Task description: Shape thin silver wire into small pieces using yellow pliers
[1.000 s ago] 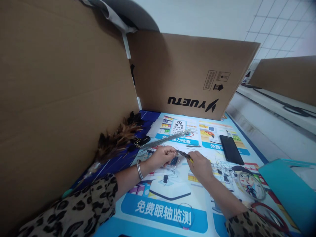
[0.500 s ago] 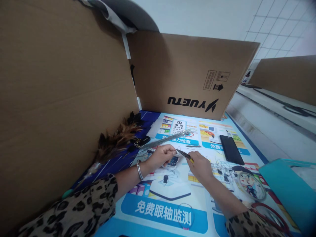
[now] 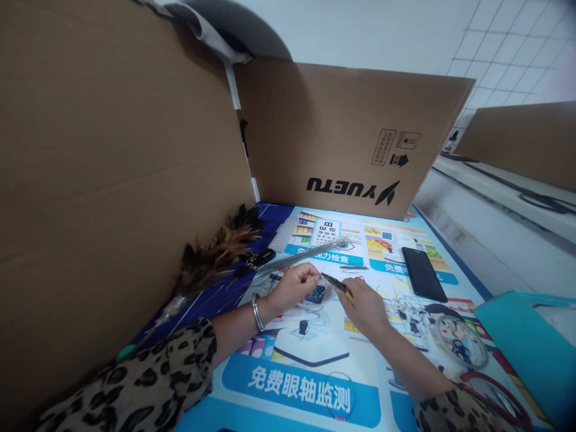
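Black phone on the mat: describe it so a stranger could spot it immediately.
Start at the cardboard box printed YUETU standing behind the colourful mat. Below its right end lies the black phone, beyond the right hand: the only plain dark flat rectangle there.

2 tall brown cardboard panels fence the bench: one [image 3: 112, 150] along the left, one [image 3: 342, 132] across the far end, its black lettering upside down. A bright printed poster [image 3: 297, 384] covers the bench top. Behind is a white tiled wall [image 3: 508, 48]. To the right runs a pale neighbouring bench [image 3: 499, 210] with a cardboard screen [image 3: 522, 138].
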Demonstrator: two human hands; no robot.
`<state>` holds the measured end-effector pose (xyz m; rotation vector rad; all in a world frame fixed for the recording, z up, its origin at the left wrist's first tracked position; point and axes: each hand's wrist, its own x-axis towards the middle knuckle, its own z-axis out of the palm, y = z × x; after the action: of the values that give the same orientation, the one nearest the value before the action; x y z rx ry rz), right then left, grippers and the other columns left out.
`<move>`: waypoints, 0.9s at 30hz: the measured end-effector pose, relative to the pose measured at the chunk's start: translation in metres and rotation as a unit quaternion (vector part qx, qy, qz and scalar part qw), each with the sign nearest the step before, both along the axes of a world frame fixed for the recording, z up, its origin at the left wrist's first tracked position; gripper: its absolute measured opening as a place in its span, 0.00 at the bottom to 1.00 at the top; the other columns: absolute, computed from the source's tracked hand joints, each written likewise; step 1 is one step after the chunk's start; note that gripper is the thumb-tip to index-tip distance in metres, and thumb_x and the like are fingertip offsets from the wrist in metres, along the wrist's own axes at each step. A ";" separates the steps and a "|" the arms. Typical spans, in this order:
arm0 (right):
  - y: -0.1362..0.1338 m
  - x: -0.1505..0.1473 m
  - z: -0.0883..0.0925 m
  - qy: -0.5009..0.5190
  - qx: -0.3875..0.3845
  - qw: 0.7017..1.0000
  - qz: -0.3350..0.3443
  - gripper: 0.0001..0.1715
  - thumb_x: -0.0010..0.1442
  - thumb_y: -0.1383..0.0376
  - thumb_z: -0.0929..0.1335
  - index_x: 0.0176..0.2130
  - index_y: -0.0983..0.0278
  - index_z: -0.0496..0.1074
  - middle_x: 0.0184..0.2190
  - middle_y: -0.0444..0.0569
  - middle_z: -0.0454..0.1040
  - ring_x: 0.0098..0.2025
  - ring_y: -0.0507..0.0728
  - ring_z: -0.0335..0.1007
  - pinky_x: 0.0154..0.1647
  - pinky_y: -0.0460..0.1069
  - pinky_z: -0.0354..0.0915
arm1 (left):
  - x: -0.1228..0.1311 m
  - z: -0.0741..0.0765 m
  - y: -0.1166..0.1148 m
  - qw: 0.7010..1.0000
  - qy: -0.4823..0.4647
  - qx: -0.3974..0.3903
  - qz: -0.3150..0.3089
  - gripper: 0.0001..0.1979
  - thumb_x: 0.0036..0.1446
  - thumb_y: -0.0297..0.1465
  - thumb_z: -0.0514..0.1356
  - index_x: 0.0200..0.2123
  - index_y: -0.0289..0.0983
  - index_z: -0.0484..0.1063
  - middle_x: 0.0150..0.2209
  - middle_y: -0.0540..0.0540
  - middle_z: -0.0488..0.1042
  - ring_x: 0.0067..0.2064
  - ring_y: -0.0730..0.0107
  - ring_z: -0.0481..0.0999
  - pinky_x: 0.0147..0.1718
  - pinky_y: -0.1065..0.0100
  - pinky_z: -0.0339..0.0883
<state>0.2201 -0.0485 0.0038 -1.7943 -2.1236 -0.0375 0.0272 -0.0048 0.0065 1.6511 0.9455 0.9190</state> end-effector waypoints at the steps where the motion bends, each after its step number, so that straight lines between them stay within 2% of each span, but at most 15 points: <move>1: 0.000 0.000 0.000 0.001 -0.001 1.000 0.001 0.14 0.59 0.55 0.58 0.38 0.60 0.65 0.33 0.46 0.68 0.36 0.53 0.64 0.32 0.44 0.54 | 0.000 0.000 0.000 1.000 0.001 0.002 -0.003 0.08 0.55 0.35 0.52 0.29 0.35 0.62 0.17 0.55 0.59 0.14 0.82 0.56 0.11 0.80 0.50; 7: 0.001 0.000 0.000 -0.006 -0.010 1.000 0.001 0.14 0.59 0.55 0.58 0.38 0.59 0.65 0.33 0.45 0.68 0.34 0.52 0.64 0.30 0.44 0.54 | 0.001 0.000 0.000 1.000 0.010 0.012 -0.001 0.08 0.55 0.34 0.51 0.29 0.35 0.62 0.17 0.55 0.60 0.14 0.82 0.56 0.12 0.79 0.49; 17: -0.002 -0.003 0.001 -0.021 0.003 1.000 -0.004 0.14 0.60 0.55 0.57 0.37 0.59 0.65 0.33 0.45 0.68 0.35 0.53 0.66 0.29 0.45 0.54 | 0.002 0.001 0.001 0.995 0.034 0.089 0.038 0.06 0.52 0.29 0.52 0.26 0.34 0.63 0.17 0.56 0.58 0.18 0.82 0.55 0.17 0.78 0.47; 27: -0.002 -0.005 0.001 -0.042 0.001 0.999 -0.014 0.15 0.60 0.55 0.56 0.37 0.59 0.65 0.32 0.45 0.68 0.33 0.52 0.66 0.27 0.45 0.53 | 0.003 0.004 0.000 0.991 0.044 0.114 0.046 0.06 0.52 0.29 0.52 0.25 0.34 0.64 0.19 0.55 0.59 0.21 0.80 0.55 0.19 0.77 0.48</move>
<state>0.2150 -0.0506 0.0050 -1.8514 -2.1553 -0.1245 0.0299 -0.0047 0.0101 1.8659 1.0146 1.0556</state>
